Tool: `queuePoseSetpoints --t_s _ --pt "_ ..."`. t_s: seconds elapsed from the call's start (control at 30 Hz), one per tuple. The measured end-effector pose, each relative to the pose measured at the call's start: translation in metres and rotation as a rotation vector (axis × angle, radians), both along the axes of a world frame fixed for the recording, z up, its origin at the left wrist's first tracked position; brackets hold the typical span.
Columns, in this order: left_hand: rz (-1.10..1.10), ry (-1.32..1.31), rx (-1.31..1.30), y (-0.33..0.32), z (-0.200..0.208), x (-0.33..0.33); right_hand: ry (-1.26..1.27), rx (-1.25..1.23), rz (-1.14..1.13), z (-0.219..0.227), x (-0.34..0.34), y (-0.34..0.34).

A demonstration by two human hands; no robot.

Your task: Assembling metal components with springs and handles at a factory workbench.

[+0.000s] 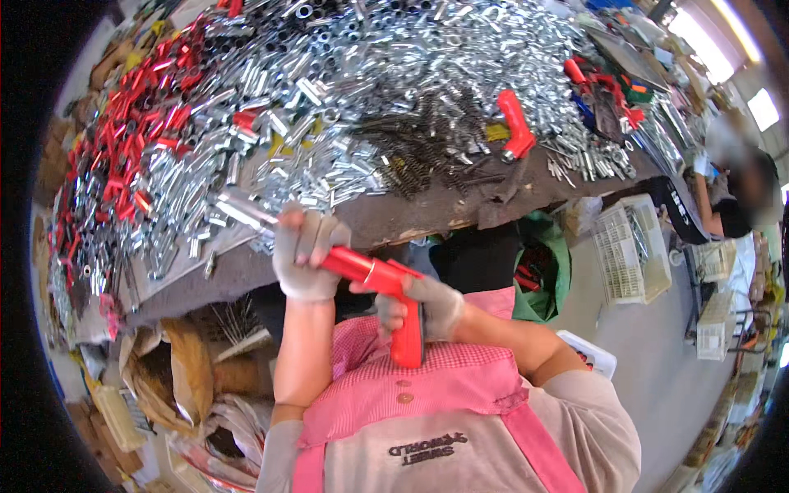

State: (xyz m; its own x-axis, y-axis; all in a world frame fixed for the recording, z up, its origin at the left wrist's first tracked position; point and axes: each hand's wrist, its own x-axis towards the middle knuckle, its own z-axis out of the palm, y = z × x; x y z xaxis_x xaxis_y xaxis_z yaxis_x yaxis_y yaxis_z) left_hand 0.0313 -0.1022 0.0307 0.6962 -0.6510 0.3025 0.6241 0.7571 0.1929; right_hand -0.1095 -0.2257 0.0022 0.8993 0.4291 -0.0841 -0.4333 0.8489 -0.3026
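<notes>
Both my hands wear pale work gloves. My left hand (308, 253) is closed around the front of a red pistol-shaped tool (353, 264), where a bright metal tube (244, 210) sticks out past my fingers toward the far left. It is blurred, and I cannot make out how the tube joins the red body. My right hand (431, 307) grips the tool behind its barrel, near the top of the red handle, which points down at my pink apron. Part of the handle and trigger area is hidden by my fingers.
A dark-covered table (419, 215) bears a heap of shiny metal tubes and fittings (460, 57), red parts (140, 123), dark springs (427, 148) and another red pistol-shaped body (514, 125). Below stand a green bag (561, 283), a white crate (612, 255) and brown sacks (182, 370). Another person (744, 177) is at right.
</notes>
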Motion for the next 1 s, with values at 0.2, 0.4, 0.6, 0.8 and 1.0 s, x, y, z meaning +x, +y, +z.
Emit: queuePoseSetpoints --t_s 0.2,0.4,0.6,0.8,1.0 --pt "0.257 0.114 0.435 -0.02 0.002 0.0 -0.787 -1.397 -0.339 0.021 0.022 -0.088" --pt "0.144 0.039 0.632 -0.014 -0.023 -0.017 0.007 -2.946 -1.091 0.022 0.07 -0.295" --pt "0.017 -0.22 0.736 -0.011 -0.03 -0.038 -0.042 -2.954 -0.778 0.01 0.065 -0.314" --pt "-0.023 -0.359 0.843 -0.002 -0.036 -0.039 0.08 -2.646 -1.013 -0.003 0.059 -0.327" --pt "-0.025 -0.526 0.953 0.008 -0.033 -0.036 -0.39 -1.339 -0.778 0.069 0.067 -0.157"
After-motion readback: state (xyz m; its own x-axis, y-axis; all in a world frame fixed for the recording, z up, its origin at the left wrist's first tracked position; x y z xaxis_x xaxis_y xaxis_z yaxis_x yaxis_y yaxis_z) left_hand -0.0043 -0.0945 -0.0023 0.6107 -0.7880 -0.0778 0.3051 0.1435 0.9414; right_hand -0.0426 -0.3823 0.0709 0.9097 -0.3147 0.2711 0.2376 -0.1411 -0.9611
